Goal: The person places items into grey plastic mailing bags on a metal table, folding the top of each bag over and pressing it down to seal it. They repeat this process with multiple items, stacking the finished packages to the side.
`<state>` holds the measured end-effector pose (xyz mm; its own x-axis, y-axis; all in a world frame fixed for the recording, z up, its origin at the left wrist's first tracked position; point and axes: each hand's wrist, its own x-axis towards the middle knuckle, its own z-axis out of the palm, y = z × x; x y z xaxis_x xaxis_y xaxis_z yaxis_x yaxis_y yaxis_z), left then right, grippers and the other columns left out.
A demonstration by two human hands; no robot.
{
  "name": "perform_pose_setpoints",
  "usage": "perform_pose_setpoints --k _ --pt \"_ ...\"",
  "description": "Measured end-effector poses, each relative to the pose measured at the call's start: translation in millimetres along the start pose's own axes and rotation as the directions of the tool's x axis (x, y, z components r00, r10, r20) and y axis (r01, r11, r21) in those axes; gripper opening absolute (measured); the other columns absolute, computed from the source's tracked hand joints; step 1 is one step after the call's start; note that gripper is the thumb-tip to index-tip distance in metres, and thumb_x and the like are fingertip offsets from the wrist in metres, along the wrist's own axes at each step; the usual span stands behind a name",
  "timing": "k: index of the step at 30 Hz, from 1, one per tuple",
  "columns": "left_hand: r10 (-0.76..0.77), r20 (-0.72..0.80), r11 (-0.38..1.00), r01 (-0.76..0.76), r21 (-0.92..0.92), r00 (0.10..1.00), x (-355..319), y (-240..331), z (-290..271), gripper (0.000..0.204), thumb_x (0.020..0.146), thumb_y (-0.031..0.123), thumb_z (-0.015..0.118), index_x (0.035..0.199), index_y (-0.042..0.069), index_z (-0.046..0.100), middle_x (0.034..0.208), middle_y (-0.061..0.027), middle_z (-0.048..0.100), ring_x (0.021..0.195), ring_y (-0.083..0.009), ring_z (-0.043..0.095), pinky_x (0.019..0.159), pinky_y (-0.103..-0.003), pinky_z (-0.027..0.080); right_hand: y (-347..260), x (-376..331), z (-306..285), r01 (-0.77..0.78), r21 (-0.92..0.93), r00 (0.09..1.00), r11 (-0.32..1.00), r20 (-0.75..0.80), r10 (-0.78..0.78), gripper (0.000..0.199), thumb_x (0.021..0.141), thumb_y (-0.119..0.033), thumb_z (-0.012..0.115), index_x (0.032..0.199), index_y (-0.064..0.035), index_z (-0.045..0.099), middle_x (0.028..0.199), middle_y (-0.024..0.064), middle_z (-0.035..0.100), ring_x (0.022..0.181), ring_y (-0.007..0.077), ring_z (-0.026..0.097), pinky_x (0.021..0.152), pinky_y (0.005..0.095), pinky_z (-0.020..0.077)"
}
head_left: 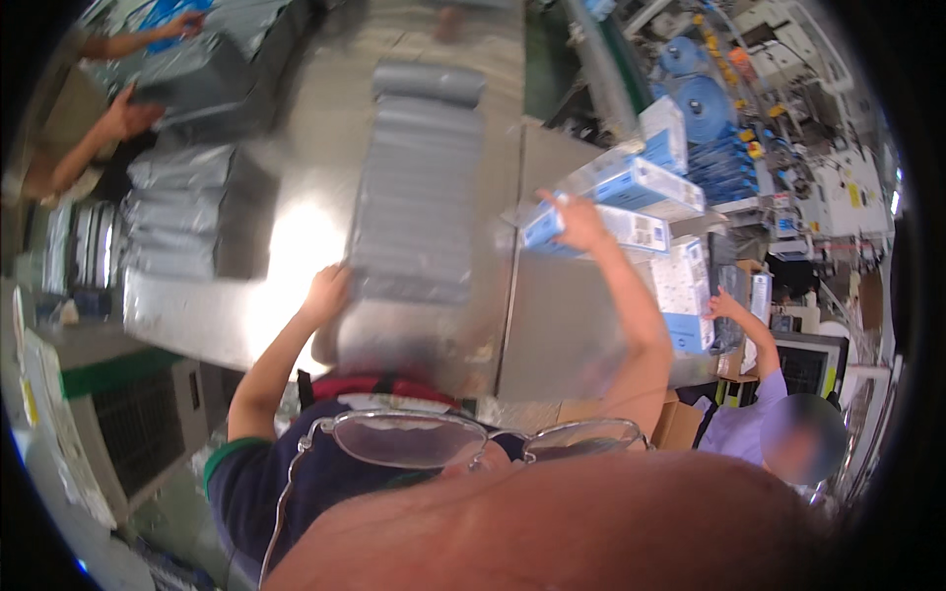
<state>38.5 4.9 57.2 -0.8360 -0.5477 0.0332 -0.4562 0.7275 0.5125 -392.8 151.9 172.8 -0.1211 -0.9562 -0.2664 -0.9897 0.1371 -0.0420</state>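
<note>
Left hand [328, 293] resting on near-left corner of grey poly mailer stack [419, 187], fingers curled over the edge, grip pressed to the top bag; full closure hard to tell, blurred. Stack long, running away up the middle of steel table [296, 246]. Right hand [581, 223] stretched out to the right, grip clasped on a flat white-and-blue carton [601, 229], held just above table level, tilted. More white-and-blue boxes [645, 182] piled just beyond and right of it, another stack [685, 291] nearer at table's right edge. Second pile of grey mailers [172, 222] at left side of table, well apart from the main stack. Far left: another person's hands [133, 116] on a dark grey bag. Lower right: a person in a lilac shirt [744, 428], hand raised near the box stack. Blue reels [705, 103] in the background, upper right. Eyeglasses [463, 438] at lower edge.
</note>
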Motion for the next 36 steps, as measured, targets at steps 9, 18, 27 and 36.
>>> perform_pose_setpoints --k 9,18,27,36 --pt "0.295 0.091 0.892 -0.308 0.331 0.951 44 2 33 0.025 0.064 0.013 0.054 0.087 0.006 0.046 0.088 -0.0077 0.047 0.082 -0.0213 0.048 0.07 -0.032 0.04 -89 -23 -17 0.036 0.929 0.944 0.368 -0.152 0.293 0.049 0.061 -0.015 0.07 0.103 -0.0048 0.046 0.093 0.0049 0.054 0.086 0.0132 0.049 0.074 0.0243 0.0398" --pt "-0.028 0.265 0.981 -0.025 0.192 0.964 98 7 43 0.021 0.077 0.026 0.044 0.083 0.008 0.051 0.074 -0.013 0.055 0.075 -0.0235 0.054 0.062 -0.034 0.044 -151 -7 131 -0.202 0.973 0.95 -0.113 0.223 0.22 0.043 0.071 -0.022 0.06 0.108 -0.0072 0.045 0.088 0.0095 0.056 0.081 0.0185 0.053 0.069 0.0304 0.0419" --pt "0.233 -0.083 0.971 -0.227 0.081 0.969 81 44 15 0.014 0.06 0.011 0.056 0.072 0.005 0.052 0.072 -0.0118 0.051 0.073 -0.0284 0.052 0.061 -0.036 0.043 -194 46 98 -0.341 0.556 0.818 0.758 -0.222 0.531 0.055 0.063 -0.021 0.058 0.114 -0.0112 0.038 0.07 0.0108 0.055 0.066 0.0257 0.054 0.059 0.0321 0.0416" --pt "-0.38 -0.205 0.918 0.34 -0.203 0.902 21 23 63 0.016 0.072 0.016 0.048 0.081 0.003 0.048 0.082 -0.0176 0.051 0.078 -0.0341 0.049 0.064 -0.04 0.041 -186 3 189 -0.375 0.681 0.795 0.629 -0.112 0.596 0.031 0.073 -0.019 0.044 0.098 -0.001 0.051 0.088 0.0201 0.054 0.082 0.0311 0.052 0.065 0.038 0.0393"
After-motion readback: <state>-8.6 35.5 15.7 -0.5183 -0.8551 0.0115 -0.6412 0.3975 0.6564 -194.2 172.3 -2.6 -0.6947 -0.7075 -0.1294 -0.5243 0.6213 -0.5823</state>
